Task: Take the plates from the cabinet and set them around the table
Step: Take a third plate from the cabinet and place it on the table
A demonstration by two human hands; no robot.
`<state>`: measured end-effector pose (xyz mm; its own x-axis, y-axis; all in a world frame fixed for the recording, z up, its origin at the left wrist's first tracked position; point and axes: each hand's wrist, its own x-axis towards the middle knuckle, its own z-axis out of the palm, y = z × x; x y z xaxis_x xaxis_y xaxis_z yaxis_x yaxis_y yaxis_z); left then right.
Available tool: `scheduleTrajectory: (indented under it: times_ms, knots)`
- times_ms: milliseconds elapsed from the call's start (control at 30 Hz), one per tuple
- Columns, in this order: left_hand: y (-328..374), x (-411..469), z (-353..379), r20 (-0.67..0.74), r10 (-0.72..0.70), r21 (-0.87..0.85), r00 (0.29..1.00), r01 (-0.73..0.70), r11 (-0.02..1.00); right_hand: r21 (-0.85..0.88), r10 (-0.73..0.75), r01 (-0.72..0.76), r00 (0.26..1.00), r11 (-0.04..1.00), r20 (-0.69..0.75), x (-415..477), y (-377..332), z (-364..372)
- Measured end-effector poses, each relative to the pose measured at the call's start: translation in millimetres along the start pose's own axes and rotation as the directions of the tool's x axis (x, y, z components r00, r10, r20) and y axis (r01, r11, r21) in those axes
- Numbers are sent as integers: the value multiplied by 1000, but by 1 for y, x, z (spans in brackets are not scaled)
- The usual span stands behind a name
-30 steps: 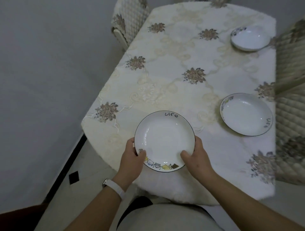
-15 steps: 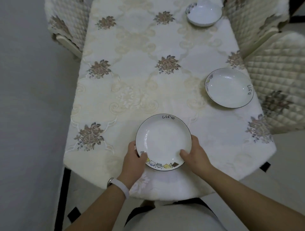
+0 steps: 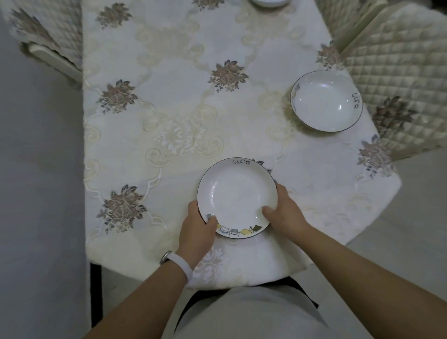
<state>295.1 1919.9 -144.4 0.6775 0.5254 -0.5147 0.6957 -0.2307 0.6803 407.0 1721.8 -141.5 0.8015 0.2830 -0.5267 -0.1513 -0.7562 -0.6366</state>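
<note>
Head view: compared with 1 second ago, the plate has come further over the table and lower, and it now lies at the near end, close to the edge, apparently touching the cloth, though I cannot be sure it rests fully. The view also moved, so the table is now seen straight from its end. I judge that this place setting is almost finished and only the release remains.

The left hand grasps the near-left rim with the thumb on top. The right hand grasps the near-right rim in the same way.

The plate is white and shallow, with a thin dark rim line, the word "Life" at the far side and small cartoon figures at the near side. A second plate lies at the right side beside a quilted chair. A third plate is only partly visible at the top.
</note>
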Motion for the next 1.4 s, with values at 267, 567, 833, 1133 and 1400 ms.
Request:
scheduleTrajectory:
  times_ms: [267, 567, 833, 1133, 1400]
  knots:
    - [5, -5, -10, -7, 16, -29, 1000, -16, 999, 43, 41, -43, 999, 998, 33, -3, -6, -5]
    - [19, -12, -48, -48, 426, 185, 903, -411, 893, -49, 55, -59, 995, 997, -81, -26, -6, -43]
    - [58, -15, -33, 182, 767, 393, 616, -760, 517, -412, -205, 92, 949, 907, -239, -98, -16, -82]
    - [113, -64, 24, 400, 830, 391, 388, -892, 229, -513, -236, -2, 886, 858, -398, -167, 16, -114]
    - [165, -133, 93, 511, 821, 389, 253, -920, 41, -470, -206, -70, 835, 880, -511, -221, 83, -167]
